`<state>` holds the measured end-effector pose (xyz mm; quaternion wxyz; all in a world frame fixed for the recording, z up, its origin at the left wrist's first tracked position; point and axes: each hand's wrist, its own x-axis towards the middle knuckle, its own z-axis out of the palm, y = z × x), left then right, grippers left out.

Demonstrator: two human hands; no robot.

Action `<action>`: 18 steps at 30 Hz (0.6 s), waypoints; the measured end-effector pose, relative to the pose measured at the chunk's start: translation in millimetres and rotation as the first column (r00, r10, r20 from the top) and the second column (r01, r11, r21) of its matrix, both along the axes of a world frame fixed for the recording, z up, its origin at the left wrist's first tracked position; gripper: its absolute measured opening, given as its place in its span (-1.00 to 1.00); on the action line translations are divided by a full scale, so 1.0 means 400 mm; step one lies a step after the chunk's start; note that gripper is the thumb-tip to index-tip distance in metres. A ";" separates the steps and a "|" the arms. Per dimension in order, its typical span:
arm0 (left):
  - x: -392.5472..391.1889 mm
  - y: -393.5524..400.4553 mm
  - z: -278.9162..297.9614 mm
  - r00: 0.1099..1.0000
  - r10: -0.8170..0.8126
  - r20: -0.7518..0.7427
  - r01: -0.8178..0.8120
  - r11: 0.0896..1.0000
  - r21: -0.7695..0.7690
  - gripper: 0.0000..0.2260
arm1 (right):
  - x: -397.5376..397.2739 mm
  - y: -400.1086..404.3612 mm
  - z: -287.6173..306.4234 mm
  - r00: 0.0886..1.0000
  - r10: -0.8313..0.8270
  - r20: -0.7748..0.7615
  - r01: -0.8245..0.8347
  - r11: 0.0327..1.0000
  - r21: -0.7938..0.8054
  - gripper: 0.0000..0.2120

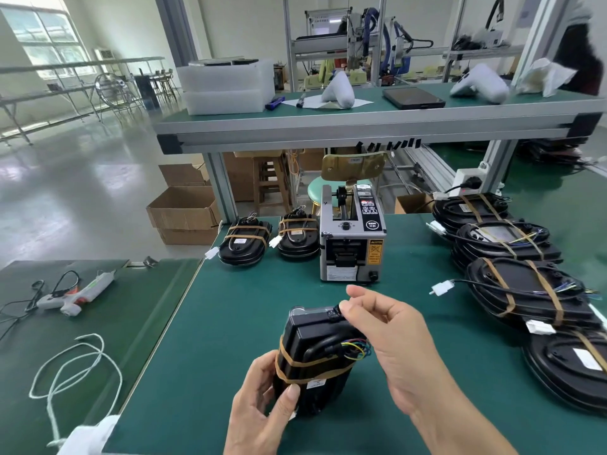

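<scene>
In front of the tape dispenser (351,238) the banded black unit (312,343) was gripped low by the left hand (259,402) and a small black piece (335,312) at its top was pinched by the right hand (391,339); pressing it flat was judged best done with the unit steadied

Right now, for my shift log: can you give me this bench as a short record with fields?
held item: black unit, bound with brown bands, coloured wires showing
left hand: grips the unit's lower end
right hand: pinches a small black piece at the unit's top corner
behind it: tape dispenser
stock: two banded units at back left, stacked units at right
side table: glue gun, white cord
</scene>
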<state>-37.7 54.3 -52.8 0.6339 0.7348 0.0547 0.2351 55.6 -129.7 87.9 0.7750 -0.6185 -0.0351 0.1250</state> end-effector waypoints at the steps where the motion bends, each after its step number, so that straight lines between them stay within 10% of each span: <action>1: 0.000 0.000 0.000 1.000 0.002 -0.001 -0.002 1.000 0.000 -0.59 | 0.001 0.005 -0.005 1.000 -0.023 0.005 0.023 1.000 -0.006 -0.85; 18: 0.002 0.003 -0.011 1.000 0.002 0.012 -0.002 1.000 0.011 -0.58 | -0.007 0.027 -0.032 0.993 -0.113 0.020 0.115 0.991 -0.074 -0.90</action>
